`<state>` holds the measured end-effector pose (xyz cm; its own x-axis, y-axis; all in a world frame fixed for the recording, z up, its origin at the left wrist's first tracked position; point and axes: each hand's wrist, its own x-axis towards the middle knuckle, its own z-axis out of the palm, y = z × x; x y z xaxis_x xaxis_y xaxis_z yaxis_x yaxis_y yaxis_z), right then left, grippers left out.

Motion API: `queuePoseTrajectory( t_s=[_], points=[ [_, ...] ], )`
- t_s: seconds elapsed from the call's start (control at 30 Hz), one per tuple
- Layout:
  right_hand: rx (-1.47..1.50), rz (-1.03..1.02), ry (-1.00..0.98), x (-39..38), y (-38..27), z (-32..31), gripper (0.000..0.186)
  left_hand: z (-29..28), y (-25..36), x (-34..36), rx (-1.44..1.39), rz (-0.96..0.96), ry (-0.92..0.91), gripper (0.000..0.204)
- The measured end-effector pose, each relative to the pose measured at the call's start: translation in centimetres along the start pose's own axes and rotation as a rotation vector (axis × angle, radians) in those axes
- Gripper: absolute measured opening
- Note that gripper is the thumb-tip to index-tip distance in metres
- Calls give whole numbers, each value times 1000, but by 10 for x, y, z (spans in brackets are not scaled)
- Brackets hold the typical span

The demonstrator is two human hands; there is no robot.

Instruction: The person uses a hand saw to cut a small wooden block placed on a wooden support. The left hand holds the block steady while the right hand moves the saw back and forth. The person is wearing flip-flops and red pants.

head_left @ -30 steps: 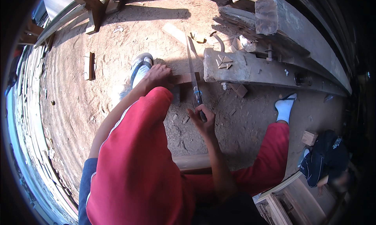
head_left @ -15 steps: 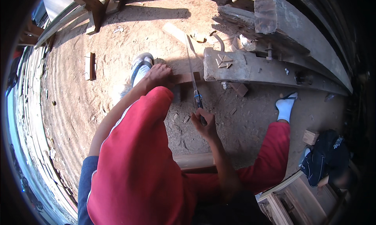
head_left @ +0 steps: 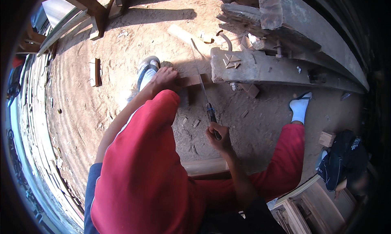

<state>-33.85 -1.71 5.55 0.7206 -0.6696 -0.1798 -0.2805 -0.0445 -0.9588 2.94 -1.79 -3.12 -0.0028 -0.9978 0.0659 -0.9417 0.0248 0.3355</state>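
My left hand is closed on a short brown wooden block, which it holds down beside my left foot; the hand covers the block's left end. In my right hand is a handsaw with a dark handle, the fingers wrapped round it. Its thin blade points away from me and lies across the block near the right end, which comes close to the end of a thick, worn wooden beam. Whatever supports the block underneath is mostly hidden.
Small wood wedges lie on the beam. A larger timber lies behind it. A brown wood piece rests on the dirt at left. Another person in dark clothes is at lower right, beside wooden frames.
My right hand has pulled the saw back toward me and slightly to the right. My left hand stays on the block. The view has shifted a little.
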Motion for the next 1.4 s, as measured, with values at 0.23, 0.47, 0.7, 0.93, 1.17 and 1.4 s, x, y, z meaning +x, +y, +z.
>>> queuePoseTrajectory(
  t_s=[0.23,0.47,0.7,0.93,1.17,1.4],
  points=[
    [-75,-97,-3,-38,-5,-11,35,8,1,2,101,-95,-85,41],
    [92,9,25,31,-23,2,25,2,-4,-1,28,-147,-116,50],
    [359,177,400,6,25,12,30,-15,21,10,30,-184,-148,46],
    [119,138,299,16,-21,17,34,10,-10,-10,-101,-73,28,55],
    [203,205,338,18,3,13,37,-6,7,3,-42,-67,-38,36],
    [78,124,337,19,5,11,39,4,-8,-9,-81,-2,36,55]
  ],
)
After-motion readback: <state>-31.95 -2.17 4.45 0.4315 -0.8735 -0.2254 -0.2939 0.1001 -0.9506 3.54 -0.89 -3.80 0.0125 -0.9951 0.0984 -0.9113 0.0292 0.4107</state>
